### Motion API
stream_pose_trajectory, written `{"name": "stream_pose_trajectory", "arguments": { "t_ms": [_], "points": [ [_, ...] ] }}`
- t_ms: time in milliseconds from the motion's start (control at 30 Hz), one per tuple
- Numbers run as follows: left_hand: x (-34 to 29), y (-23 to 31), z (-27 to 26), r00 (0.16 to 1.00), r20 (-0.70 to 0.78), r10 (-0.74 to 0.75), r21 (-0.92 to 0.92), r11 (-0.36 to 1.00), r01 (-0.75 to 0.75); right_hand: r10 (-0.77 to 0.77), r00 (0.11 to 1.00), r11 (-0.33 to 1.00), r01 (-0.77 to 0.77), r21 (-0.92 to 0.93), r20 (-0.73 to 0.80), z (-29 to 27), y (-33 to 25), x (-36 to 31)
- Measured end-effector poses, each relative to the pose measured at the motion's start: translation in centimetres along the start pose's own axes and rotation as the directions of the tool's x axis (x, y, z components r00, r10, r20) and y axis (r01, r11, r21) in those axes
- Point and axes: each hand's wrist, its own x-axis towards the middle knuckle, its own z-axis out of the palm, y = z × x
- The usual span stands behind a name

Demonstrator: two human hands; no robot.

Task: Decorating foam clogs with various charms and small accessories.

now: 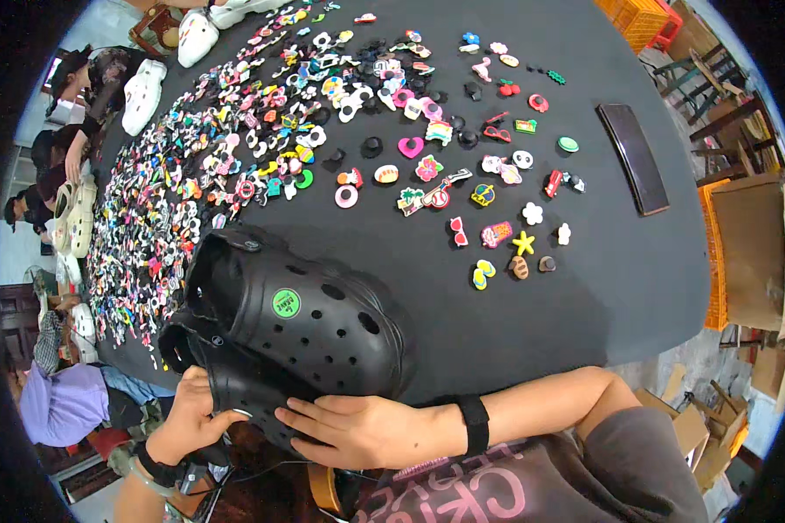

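Note:
A black foam clog (257,382) with holes in its upper is tilted at the table's near edge, between my hands. My left hand (192,420) grips its side, thumb pressed on the upper and fingers partly hidden behind. A small pale edge shows at the thumb tip, too small to make out. Across the toe lies my right hand (358,429), its fingers bent over the clog. Just beyond, touching it, a second black clog (344,336) rests on the table with a green round shoe charm (286,303) fixed in its upper.
A big heap of colourful shoe charms (227,157) covers the table's left side. Several loose charms, including a yellow starfish charm (523,242), lie spread mid-table. A dark phone (634,159) lies at right. Other people with pale clogs (80,218) work along the left edge. Orange crates (715,253) stand at right.

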Motion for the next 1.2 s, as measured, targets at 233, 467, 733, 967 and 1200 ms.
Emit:
{"name": "stream_pose_trajectory", "arguments": {
  "t_ms": [233,467,733,967,1200],
  "points": [
    [0.1,-0.5,0.3,0.999,-0.026,0.047,0.04,0.998,-0.046,0.021,1.0,1.0,-0.022,-0.013,-0.01,0.3,-0.1,0.2],
    [1.0,-1.6,-0.6,0.988,0.151,0.006,-0.002,1.0,-0.006,0.023,1.0,1.0,-0.023,0.012,-0.013,0.3,-0.2,0.2],
    [-0.1,1.4,-2.2,0.953,0.264,-0.15,0.004,0.988,0.155,-0.053,0.998,0.998,0.054,0.019,-0.034,0.1,0.3,-0.8],
    [0.3,1.6,-2.4,0.946,0.287,-0.15,-0.041,0.985,0.168,-0.088,0.994,0.996,0.088,-0.01,-0.065,0.4,0.4,-0.5],
    [2.0,-0.4,-1.5,0.973,0.23,-0.014,-0.062,0.998,0.029,-0.027,0.998,0.999,0.029,0.032,-0.065,0.8,0.1,-0.4]
  ]
}}
